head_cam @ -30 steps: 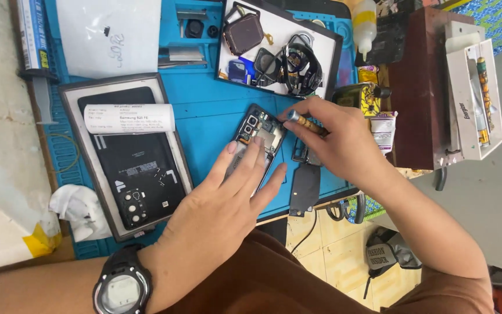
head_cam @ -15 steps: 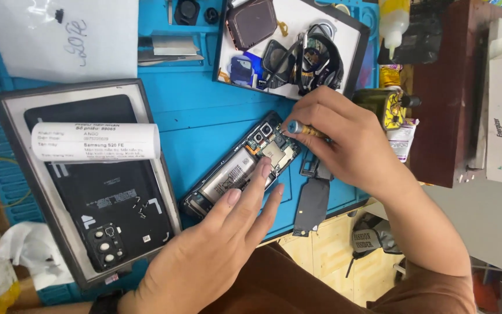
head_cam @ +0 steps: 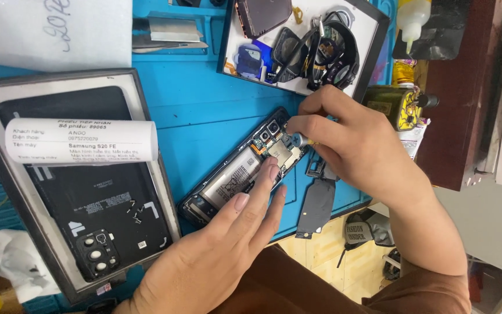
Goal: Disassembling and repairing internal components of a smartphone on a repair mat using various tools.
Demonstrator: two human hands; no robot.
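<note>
- Head view shows the opened smartphone point(head_cam: 242, 171) lying diagonally on the blue work mat point(head_cam: 204, 99), back cover off, battery and circuit board exposed.
- Left hand point(head_cam: 222, 256) lies flat, fingers extended, fingertips pressing the phone's lower edge beside the battery; it grips nothing.
- Right hand point(head_cam: 355, 145) is closed in a pinch on a small screwdriver point(head_cam: 297, 139), tip at the board near the camera modules.
- Risk: the tip could slip off a screw head and gouge the board or a flex connector, since the phone is steadied by fingertips alone.
- Risk: pressure near the battery could dent it.
- Loose black bracket point(head_cam: 318, 206) lies at the mat's edge, just beside the phone; a nudge from the right wrist could send it off.
- Small screws rest on the back cover in the grey tray point(head_cam: 164, 197); a jolt could scatter them.
</note>
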